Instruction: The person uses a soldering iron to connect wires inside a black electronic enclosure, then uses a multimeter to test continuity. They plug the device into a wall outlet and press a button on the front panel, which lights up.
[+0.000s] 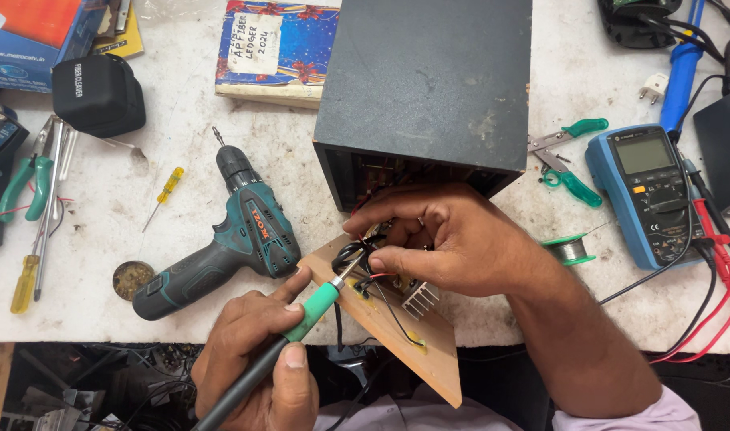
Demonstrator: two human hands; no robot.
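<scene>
The person's left hand (257, 371) is wrapped around a green-collared soldering iron (297, 327), gripped like a pen so its tip meets the wires (357, 267) on a brown circuit board (417, 335) that juts over the table (101, 239) edge. The right hand (449, 239) is curled closed, thumb and forefinger pinching those wires, seemingly to steady them at the tip. Just behind stands an open black metal case (425, 80), with leads running from it to the board. A teal cordless drill (229, 247) lies left, a solder spool (571, 249) and blue multimeter (644, 191) within easy reach to the right.
</scene>
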